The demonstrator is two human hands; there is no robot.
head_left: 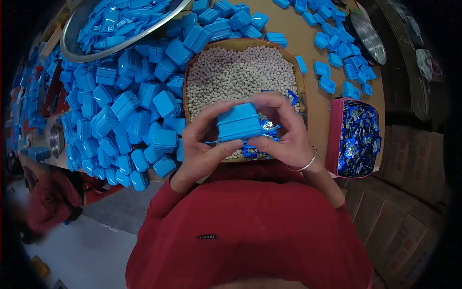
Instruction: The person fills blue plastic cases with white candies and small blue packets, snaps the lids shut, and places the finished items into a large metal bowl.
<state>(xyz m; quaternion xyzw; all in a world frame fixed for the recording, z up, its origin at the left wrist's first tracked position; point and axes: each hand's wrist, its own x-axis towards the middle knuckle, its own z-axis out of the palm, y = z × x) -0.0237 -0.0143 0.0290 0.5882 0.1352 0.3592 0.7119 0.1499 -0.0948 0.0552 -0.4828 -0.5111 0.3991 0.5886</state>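
Between both hands, a small blue plastic box (239, 121) with its lid on is held above a tray of pale round pellets (236, 67). My left hand (204, 137) grips the box's left side, thumb along the lower front edge. On the other side, my right hand (286, 127) has its fingers curled over the top and its thumb at the front corner. Thin blue tabs or strips stick out at the box's lower sides. Several shiny blue packets (292, 98) lie on the pellets behind and below my right hand. The inside of the box is hidden.
A large heap of closed blue boxes (126, 103) fills the table's left. Behind it stands a metal bowl (139, 36) of flat blue pieces. Open blue box parts (327, 85) lie at right, near a pink-edged container (335, 139) of blue packets. Cardboard cartons (409, 159) stand right; a person sits left.
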